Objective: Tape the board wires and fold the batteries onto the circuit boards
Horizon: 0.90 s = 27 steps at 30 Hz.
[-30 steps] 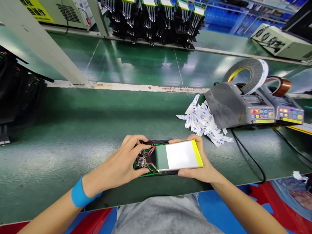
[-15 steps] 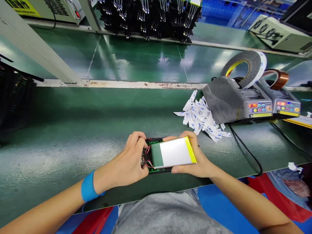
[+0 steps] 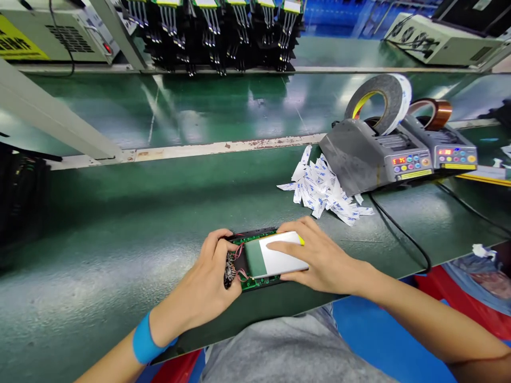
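Observation:
A flat silver pouch battery point(image 3: 275, 256) with a green-grey band at its left end lies over a green circuit board point(image 3: 249, 283) in a black housing, near the bench's front edge. Pink wires point(image 3: 241, 274) run at the battery's left end. My left hand point(image 3: 213, 274), with a blue wristband, grips the left end of the board assembly between thumb and fingers. Across the battery's right end lies my right hand point(image 3: 317, 258), one finger on the top face and the others along the long edges. It hides most of the yellow end strip.
White and blue backing strips point(image 3: 319, 183) lie in a pile beyond my right hand. Two grey tape dispensers point(image 3: 371, 154) with tape rolls stand at the right, their cables crossing the bench. Black parts with wires point(image 3: 215, 40) fill part of the shelf.
My right hand has shifted from holding the battery's right end by its edges to lying over its top. The battery sits lower against the board. The camera view has turned slightly.

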{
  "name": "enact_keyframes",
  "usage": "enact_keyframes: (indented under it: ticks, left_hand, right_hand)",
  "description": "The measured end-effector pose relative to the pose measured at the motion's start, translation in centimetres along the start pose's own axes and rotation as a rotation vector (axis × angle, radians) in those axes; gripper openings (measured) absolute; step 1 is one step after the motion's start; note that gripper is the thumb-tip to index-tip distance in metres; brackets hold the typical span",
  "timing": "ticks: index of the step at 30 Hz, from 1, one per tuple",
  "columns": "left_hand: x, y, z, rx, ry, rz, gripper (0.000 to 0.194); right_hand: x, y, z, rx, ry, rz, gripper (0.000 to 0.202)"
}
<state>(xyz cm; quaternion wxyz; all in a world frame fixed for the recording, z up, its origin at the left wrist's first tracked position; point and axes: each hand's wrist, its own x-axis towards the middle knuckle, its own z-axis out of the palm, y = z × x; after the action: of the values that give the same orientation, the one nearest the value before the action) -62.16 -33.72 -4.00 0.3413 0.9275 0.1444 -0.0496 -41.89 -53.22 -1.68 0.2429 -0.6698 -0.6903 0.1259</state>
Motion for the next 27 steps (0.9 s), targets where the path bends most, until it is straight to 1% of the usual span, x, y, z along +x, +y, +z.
enact_keyframes:
  ticks: [2,5,8,13,21,24,27]
  left_hand:
    - [-0.1,0.0,0.3,-0.02,0.01,0.002,0.031]
    - [-0.3,0.1,0.6,-0.06,0.026,0.003,0.032]
    - [-0.4,0.3,0.8,-0.109,0.044,-0.004,0.036]
    - [-0.4,0.4,1.0,-0.194,0.077,-0.003,0.058]
    - [-0.5,0.6,0.9,-0.27,0.091,-0.009,0.076]
    - [-0.7,0.4,0.6,-0.298,0.076,0.01,0.082]
    - [-0.7,-0.1,0.1,-0.312,0.018,0.036,0.083]
  right_hand:
    - [0.1,0.4,0.8,0.05,0.072,-0.05,0.045]
    - [-0.1,0.8,2.0,0.126,0.167,-0.061,0.05]
    - [-0.4,0.8,2.9,0.152,0.211,-0.059,0.053]
    - [-0.2,0.8,3.6,0.187,0.217,-0.076,0.056]
    - [0.3,0.6,4.3,0.174,0.211,-0.095,0.054]
    - [0.4,0.4,4.5,0.157,0.211,-0.082,0.054]
    - [0.4,0.3,4.3,0.131,0.178,-0.062,0.053]
